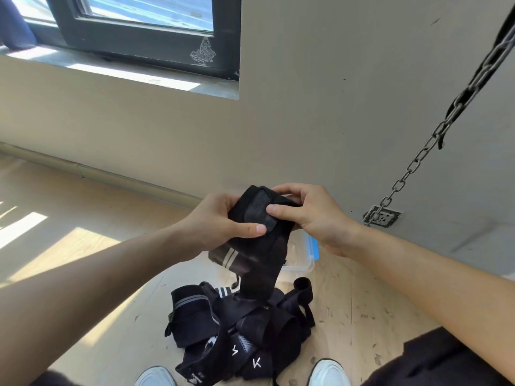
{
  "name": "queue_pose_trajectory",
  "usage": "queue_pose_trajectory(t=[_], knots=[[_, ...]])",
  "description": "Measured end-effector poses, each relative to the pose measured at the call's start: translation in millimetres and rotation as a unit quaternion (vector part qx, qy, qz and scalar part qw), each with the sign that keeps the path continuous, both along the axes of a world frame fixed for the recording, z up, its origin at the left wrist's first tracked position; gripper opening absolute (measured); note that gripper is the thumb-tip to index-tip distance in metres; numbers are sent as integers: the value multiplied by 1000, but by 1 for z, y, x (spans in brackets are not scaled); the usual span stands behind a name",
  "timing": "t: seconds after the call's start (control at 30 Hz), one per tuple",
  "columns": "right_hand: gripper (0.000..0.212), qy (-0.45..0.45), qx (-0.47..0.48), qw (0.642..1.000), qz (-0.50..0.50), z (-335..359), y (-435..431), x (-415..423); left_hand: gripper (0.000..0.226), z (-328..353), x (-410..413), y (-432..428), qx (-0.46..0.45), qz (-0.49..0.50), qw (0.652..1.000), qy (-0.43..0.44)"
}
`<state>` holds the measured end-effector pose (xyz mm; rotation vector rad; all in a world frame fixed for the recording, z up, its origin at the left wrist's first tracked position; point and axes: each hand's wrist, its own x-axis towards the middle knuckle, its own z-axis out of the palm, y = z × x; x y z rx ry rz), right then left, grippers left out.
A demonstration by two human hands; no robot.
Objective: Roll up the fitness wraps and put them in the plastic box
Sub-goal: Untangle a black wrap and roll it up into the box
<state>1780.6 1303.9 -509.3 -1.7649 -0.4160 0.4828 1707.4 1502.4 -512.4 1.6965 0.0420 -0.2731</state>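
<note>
I hold a black fitness wrap [259, 246] up in front of me with both hands. My left hand [217, 224] grips its left side, thumb pressed on the grey velcro patch. My right hand [309, 213] pinches the top right end, thumb on the same patch. The wrap's tail hangs down toward a pile of black wraps [239, 327] on the wooden floor. One small rolled wrap [302, 284] lies at the pile's upper right. Behind my hands sits the clear plastic box [299, 263] with a blue latch, mostly hidden.
My white shoes [328, 371] flank the pile at the bottom edge. A metal chain [423, 154] runs diagonally from the upper right down to a wall socket [383, 216]. The beige wall and baseboard stand just behind the box; a window is at the upper left.
</note>
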Motion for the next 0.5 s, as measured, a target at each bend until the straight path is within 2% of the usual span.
queue_pose_trajectory(t=[0.1,0.17,0.23,0.33,0.4,0.5], knots=[[30,3,-4,1000,-8,3,-1,4,30,-1,3,-1,-20,5,1000,0],[31,-3,-10,1000,-22,8,-4,7,36,-2,4,4,-23,-25,999,6],[27,-13,-10,998,-56,14,-9,13,36,-3,3,11,19,-64,998,10],[9,-19,-15,995,-94,21,-17,22,27,-8,-2,18,67,-106,992,27],[1,-9,-61,994,-85,23,-22,28,22,-10,-5,19,69,-107,991,29],[18,36,-179,983,6,21,-30,31,26,-4,-4,16,44,-82,996,6]])
